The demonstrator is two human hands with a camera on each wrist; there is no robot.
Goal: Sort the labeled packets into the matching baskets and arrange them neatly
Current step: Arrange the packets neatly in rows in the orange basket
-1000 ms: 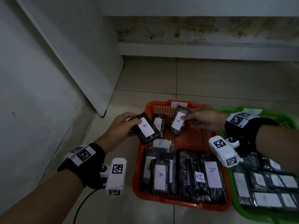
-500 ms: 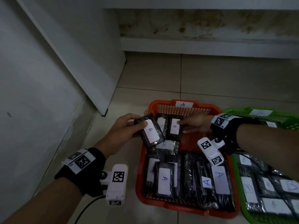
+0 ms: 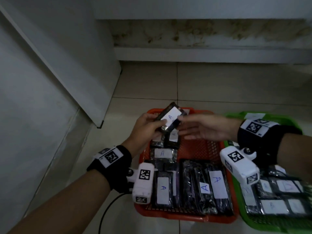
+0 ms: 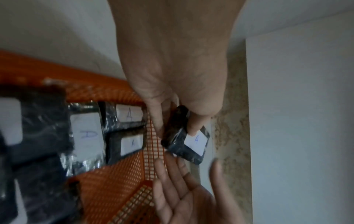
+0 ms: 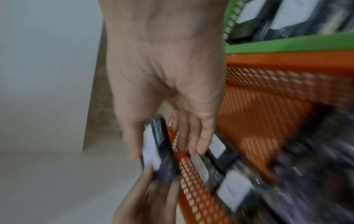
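My left hand (image 3: 160, 124) pinches a black packet (image 3: 169, 118) with a white "A" label, raised over the far left corner of the orange basket (image 3: 200, 149). The left wrist view shows thumb and fingers of my left hand (image 4: 176, 127) on the packet (image 4: 193, 142). My right hand (image 3: 181, 125) reaches in from the right with straight fingers, its tips at the packet's right end. In the blurred right wrist view, my right hand (image 5: 166, 151) spreads beside the packet (image 5: 153, 151). Several "A" packets (image 3: 163, 190) lie in the orange basket.
A green basket (image 3: 235, 115) with several labeled packets stands against the orange one's right side. A white slanted panel (image 3: 67, 65) rises at the left and a stained step (image 3: 202, 54) runs along the back. A black cable (image 3: 108, 211) lies on the tiled floor.
My left hand has lifted its packet up toward the basket's far edge. My right hand has let go of the packet it set in the basket and moved left to the raised one.
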